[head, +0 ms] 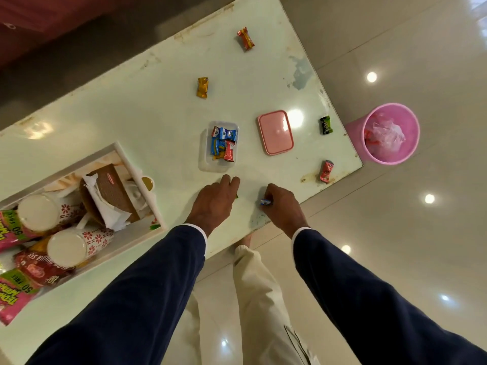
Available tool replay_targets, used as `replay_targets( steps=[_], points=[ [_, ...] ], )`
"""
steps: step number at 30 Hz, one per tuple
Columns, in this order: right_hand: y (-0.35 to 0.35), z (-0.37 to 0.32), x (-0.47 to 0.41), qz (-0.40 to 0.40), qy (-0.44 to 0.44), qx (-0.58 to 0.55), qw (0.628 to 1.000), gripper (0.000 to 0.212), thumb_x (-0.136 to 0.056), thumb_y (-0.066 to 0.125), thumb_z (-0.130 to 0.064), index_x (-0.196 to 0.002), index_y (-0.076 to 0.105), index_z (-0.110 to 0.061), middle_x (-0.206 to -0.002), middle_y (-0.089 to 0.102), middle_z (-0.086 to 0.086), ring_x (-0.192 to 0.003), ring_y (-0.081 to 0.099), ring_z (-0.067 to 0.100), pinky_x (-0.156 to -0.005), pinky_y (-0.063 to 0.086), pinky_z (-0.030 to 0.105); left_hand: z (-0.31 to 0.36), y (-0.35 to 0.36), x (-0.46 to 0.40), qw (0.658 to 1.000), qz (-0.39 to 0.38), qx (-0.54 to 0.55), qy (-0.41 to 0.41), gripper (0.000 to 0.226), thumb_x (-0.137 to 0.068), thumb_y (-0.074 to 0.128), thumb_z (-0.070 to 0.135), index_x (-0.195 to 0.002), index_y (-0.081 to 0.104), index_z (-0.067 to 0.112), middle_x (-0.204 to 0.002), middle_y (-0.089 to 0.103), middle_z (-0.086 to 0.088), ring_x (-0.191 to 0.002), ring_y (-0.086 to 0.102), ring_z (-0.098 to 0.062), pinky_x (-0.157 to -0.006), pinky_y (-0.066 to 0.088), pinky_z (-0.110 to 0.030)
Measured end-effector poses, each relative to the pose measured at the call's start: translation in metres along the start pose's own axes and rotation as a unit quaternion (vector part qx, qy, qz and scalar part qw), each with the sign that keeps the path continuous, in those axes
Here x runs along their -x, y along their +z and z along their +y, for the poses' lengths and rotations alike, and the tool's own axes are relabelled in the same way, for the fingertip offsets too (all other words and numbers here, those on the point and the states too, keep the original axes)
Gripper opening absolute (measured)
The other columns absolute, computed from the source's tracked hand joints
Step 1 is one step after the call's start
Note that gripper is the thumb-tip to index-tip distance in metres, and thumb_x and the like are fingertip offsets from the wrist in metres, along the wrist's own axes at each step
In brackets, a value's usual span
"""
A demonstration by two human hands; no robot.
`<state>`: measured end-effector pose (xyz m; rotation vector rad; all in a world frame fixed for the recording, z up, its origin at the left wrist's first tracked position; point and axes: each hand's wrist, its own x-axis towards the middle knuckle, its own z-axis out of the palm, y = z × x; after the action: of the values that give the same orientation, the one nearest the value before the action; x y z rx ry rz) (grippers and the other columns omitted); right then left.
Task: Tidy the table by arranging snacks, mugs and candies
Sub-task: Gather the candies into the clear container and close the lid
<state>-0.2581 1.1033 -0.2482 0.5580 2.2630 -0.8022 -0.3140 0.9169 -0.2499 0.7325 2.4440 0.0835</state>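
Nearest, the right hand pinches a blue candy; the left hand covers something green, grip unclear. Beyond, the clear box holds several candies, while four more lie scattered, farther and right.

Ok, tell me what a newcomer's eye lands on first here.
Probably the bright pink bin on the floor past the table's right edge, then the pink lid lying beside the clear box of candies mid-table. Nearer, the right hand pinches a blue-wrapped candy while the left hand rests on the table.
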Motion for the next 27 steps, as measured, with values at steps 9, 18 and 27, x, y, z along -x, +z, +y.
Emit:
replay_targets(
  steps=[9, 18, 27],
  points=[
    [-0.032, -0.027, 0.007, -0.010, 0.043, -0.270, 0.962, 0.028, -0.090, 0.073, -0.024, -0.093, 0.058, -0.001, -0.082, 0.076, 0.014, -0.065, 0.074, 0.021, -0.066, 0.064, 0.033, -0.010, -0.035, 0.012, 0.876, 0.106, 0.435, -0.181, 0.017, -0.089, 0.075, 0.027, -0.094, 0.069, 0.011, -0.087, 0.068, 0.000, -0.072, 0.068, -0.012, -0.066, 0.050, -0.020],
    [-0.043, -0.099, -0.012, 0.057, 0.006, -0.349, 0.935, 0.018, -0.092, 0.070, -0.026, -0.101, 0.062, -0.012, -0.099, 0.072, 0.008, -0.082, 0.071, 0.019, -0.071, 0.062, 0.033, -0.041, -0.080, -0.027, 0.857, 0.118, 0.468, -0.180, 0.015, -0.096, 0.063, 0.012, -0.110, 0.069, 0.013, -0.096, 0.068, -0.001, -0.067, 0.068, -0.009, -0.052, 0.043, -0.007],
    [-0.052, -0.111, -0.031, 0.082, 0.017, -0.280, 0.956, 0.025, -0.094, 0.065, -0.033, -0.108, 0.065, -0.013, -0.083, 0.074, 0.003, -0.065, 0.065, 0.011, -0.054, 0.049, 0.021, -0.048, -0.078, -0.024, 0.937, 0.144, 0.255, -0.192, 0.035, -0.103, 0.049, 0.027, -0.136, 0.040, 0.018, -0.093, 0.064, 0.000, -0.072, 0.054, -0.016, -0.046, 0.028, -0.021]
  ],
)
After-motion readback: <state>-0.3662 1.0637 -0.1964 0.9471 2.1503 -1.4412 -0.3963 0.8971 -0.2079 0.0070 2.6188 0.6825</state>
